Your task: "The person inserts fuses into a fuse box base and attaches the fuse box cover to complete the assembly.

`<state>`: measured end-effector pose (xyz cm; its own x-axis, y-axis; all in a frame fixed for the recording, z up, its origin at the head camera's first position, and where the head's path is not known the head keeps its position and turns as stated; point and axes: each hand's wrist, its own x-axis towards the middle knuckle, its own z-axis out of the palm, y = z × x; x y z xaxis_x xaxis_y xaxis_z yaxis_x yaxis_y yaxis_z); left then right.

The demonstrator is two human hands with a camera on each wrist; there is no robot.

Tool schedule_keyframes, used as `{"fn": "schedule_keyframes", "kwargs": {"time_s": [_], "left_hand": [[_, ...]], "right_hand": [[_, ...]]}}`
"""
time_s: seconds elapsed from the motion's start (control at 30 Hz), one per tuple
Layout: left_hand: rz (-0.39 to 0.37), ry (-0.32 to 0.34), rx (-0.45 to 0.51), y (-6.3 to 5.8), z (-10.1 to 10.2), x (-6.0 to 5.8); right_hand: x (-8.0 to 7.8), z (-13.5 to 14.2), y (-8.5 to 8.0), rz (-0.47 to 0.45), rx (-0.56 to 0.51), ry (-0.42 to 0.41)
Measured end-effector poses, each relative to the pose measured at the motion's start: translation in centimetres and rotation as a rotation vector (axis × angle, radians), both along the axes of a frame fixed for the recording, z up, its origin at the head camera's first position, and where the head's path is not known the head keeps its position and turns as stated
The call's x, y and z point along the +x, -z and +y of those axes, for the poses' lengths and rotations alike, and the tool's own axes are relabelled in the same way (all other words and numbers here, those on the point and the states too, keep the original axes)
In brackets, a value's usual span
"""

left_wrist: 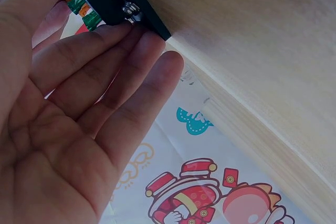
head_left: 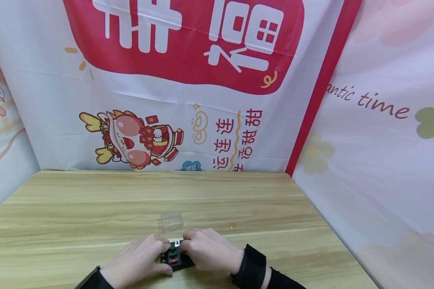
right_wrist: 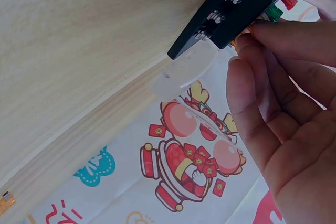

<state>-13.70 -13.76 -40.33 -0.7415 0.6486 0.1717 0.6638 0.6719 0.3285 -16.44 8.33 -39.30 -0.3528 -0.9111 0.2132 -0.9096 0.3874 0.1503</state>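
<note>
A black fuse box (head_left: 176, 265) lies on the table, a row of coloured blade fuses along its top and metal screw terminals (left_wrist: 130, 8) on its side. My left hand (head_left: 139, 255) grips its left end, thumb on the near side and fingers on the far side. My right hand (head_left: 213, 249) is over the right part of the box, thumb and index finger pinching an orange blade fuse (right_wrist: 249, 28), mostly hidden by the fingertips. Beside it on the box are a green fuse (right_wrist: 273, 12) and a red fuse (right_wrist: 288, 1).
Just behind the box sits a clear plastic cover (head_left: 172, 220). A small orange fuse (head_left: 233, 226) lies on the wooden table (head_left: 94, 212) to the right, beyond my right hand. Printed cloths (head_left: 58, 120) hang at the table's back and sides.
</note>
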Motion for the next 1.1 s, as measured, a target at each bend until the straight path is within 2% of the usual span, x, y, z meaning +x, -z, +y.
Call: {"fn": "schedule_keyframes", "kwargs": {"time_s": [0.2, 0.77, 1.1], "left_hand": [[0.018, 0.0, 0.003, 0.0, -0.04, 0.06], [0.004, -0.006, -0.002, -0.07, 0.04, 0.28], [-0.008, -0.007, -0.002, -0.01, 0.19, 0.32]], "right_hand": [[-0.07, -0.04, -0.01, -0.006, 0.005, -0.003], [-0.14, 0.11, -0.03, -0.027, -0.032, -0.02], [-0.15, 0.29, -0.15, -0.035, -0.01, -0.019]]}}
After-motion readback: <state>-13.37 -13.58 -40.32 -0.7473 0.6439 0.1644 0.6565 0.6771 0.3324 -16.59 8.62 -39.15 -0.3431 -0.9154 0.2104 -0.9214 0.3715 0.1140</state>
